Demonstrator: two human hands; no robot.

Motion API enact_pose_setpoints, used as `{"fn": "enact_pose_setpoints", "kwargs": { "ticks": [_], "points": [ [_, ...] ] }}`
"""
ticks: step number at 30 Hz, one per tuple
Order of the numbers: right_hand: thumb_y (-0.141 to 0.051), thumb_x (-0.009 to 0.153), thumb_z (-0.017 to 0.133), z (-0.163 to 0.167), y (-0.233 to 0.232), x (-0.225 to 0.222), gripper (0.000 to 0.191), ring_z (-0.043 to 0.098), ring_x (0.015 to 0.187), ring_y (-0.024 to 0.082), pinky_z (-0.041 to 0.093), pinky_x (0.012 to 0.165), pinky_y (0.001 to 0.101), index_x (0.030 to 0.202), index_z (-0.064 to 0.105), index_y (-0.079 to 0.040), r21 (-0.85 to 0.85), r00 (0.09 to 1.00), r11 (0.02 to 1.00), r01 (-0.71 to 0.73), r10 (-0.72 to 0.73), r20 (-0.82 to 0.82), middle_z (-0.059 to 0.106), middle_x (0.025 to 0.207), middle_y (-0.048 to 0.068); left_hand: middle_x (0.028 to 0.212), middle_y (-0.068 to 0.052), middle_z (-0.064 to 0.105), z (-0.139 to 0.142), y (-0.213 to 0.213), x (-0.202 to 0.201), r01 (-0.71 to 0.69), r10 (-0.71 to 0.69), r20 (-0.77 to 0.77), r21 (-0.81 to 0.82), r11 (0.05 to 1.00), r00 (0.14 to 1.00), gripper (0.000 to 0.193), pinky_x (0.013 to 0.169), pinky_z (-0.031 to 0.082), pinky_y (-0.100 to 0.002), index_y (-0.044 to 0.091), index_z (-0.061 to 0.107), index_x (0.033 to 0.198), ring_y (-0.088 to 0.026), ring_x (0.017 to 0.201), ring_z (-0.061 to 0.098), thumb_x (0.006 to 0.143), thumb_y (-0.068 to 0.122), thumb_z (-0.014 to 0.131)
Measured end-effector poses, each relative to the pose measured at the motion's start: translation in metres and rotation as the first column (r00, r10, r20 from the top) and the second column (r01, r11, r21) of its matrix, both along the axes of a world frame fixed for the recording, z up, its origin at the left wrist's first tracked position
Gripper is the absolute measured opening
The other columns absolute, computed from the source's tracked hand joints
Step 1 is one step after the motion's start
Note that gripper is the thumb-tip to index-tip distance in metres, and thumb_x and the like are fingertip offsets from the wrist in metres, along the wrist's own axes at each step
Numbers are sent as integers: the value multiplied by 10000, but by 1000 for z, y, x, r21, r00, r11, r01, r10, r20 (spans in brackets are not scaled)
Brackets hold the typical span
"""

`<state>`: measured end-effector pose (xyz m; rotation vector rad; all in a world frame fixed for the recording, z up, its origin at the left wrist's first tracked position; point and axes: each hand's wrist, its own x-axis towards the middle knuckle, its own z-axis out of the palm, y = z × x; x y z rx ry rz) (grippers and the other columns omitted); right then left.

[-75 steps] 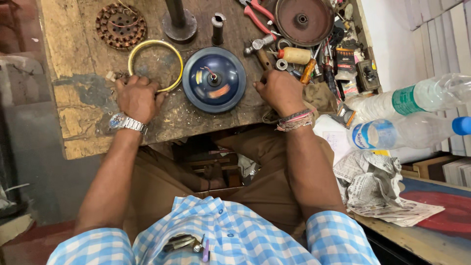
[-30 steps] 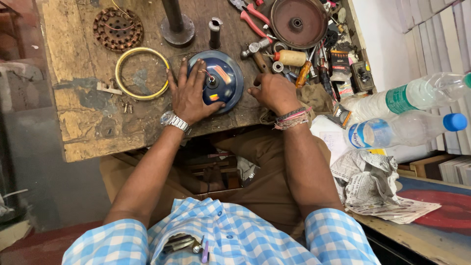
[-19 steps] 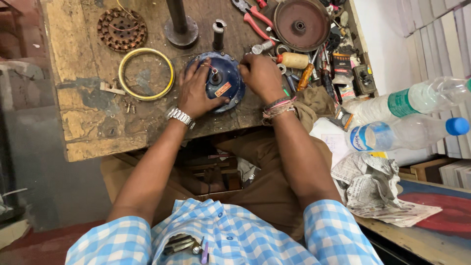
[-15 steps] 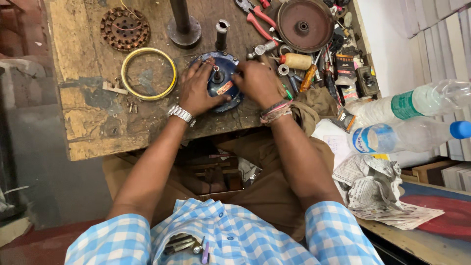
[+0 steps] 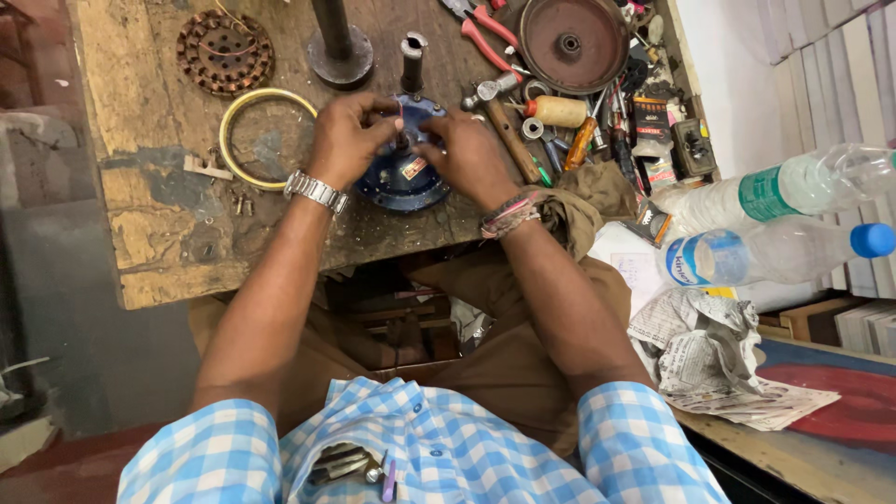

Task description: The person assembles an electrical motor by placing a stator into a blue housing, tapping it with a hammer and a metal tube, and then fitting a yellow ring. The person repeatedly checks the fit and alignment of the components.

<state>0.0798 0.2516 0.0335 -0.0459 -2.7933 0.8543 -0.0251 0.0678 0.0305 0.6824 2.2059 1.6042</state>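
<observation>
While both hands meet over the blue round housing [image 5: 401, 173] near the middle of the worn wooden desk [image 5: 149, 224], the step in hand looks like fitting or freeing a small part at its hub. From the head view, the left hand [image 5: 347, 135] has its fingers [image 5: 381, 117] pinched together at the centre, and the right hand [image 5: 467, 154] curls its fingers close on the same spot; what they pinch is hidden. A steady, fine twist seems called for next. A yellow ring [image 5: 266, 138] lies just left.
</observation>
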Motion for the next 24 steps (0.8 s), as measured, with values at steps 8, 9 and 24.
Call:
{"fn": "enact_pose_setpoints", "kwargs": {
  "ticks": [8,9,24],
  "points": [
    [-162,856,778,-29,-14,-18,316,746,730,235,589,689,374,1139,729,-31,-359,994,929,91,-65,85,750,917,147,953,-147,748,23,13,12,100,-100,-550,-30,994,829,197,743,561,-398,35,733,1075,-305,843,735,887,86,756],
    [-150,849,764,-30,-15,-18,339,752,681,198,597,652,352,1167,722,-40,-448,995,889,89,-63,73,754,898,126,952,-149,743,24,12,13,66,-51,-511,12,998,858,215,742,563,-386,29,724,1107,-288,838,738,904,94,753],
    [-205,944,764,6,2,-17,197,702,819,143,572,741,286,1048,765,-38,-602,973,798,24,-158,-170,784,907,76,949,-123,687,-3,8,39,-37,54,-417,49,998,907,168,726,526,-376,64,776,1055,-251,818,678,892,99,795]
  ]
}}
